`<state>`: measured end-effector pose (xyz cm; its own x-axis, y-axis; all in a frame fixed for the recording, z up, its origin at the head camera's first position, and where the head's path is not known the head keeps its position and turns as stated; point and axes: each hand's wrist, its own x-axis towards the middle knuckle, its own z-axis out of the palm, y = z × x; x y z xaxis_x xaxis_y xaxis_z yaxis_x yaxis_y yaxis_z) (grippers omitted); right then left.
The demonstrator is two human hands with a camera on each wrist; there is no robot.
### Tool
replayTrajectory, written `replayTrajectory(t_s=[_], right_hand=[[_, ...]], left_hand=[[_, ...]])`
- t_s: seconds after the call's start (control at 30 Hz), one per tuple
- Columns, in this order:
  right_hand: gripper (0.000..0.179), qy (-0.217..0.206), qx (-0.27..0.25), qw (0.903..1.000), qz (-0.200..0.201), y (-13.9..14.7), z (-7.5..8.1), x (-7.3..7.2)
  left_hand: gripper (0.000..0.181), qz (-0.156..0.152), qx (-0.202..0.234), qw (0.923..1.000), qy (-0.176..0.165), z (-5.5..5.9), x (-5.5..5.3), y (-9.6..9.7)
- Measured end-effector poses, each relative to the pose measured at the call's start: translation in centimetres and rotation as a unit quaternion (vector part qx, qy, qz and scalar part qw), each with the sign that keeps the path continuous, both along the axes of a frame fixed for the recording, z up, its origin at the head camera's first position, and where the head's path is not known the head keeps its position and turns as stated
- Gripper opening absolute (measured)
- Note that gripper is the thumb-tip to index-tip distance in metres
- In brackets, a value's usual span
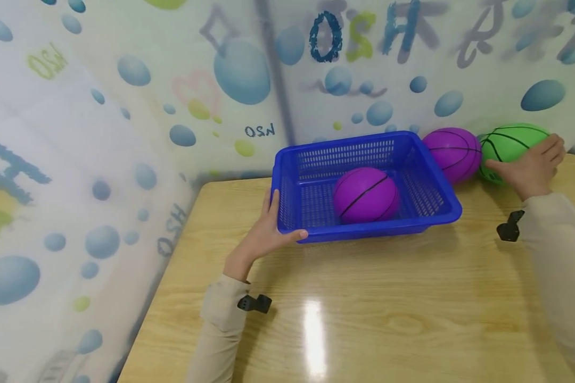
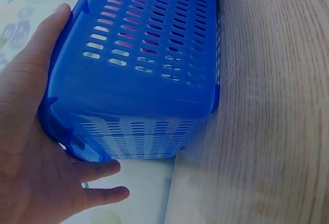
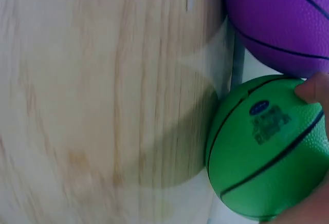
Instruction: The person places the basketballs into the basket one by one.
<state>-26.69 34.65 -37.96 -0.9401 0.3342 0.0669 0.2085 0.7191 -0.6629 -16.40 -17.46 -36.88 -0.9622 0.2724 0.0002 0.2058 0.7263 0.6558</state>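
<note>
A blue plastic basket (image 1: 364,230) with slotted walls sits on the wooden table, tilted a little in the head view. Inside it lies a purple toy basketball (image 1: 366,194). My left hand (image 1: 263,231) is spread round the basket's near left corner, thumb along the front rim and straight fingers along the left side. To the right of the basket, a second purple basketball (image 1: 452,154) sits against the wall. Beside that ball, my right hand (image 1: 534,166) grips a green basketball (image 3: 262,147), with the thumb on its left side and the fingers over its right side.
A wall sheet (image 1: 249,114) printed with blue bubbles and letters stands behind and to the left of the table (image 1: 364,303). Black wrist cameras (image 1: 255,304) sit at both sleeves. Bare wood lies in front of the basket.
</note>
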Motion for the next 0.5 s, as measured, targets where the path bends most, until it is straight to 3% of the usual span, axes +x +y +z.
replayTrajectory(t_s=[0.33, 0.5], right_hand=[[0.114, 0.001, 0.021, 0.9996, -0.018, -0.53, 0.06, -0.38], [0.118, 0.004, 0.025, 0.9997, -0.007, 0.29, -0.43, -0.35]], left_hand=[[0.121, 0.002, 0.011, 0.9999, 0.003, -0.04, -0.04, -0.28], [0.12, 0.003, 0.012, 0.9999, 0.005, -0.1, -0.1, -0.4]])
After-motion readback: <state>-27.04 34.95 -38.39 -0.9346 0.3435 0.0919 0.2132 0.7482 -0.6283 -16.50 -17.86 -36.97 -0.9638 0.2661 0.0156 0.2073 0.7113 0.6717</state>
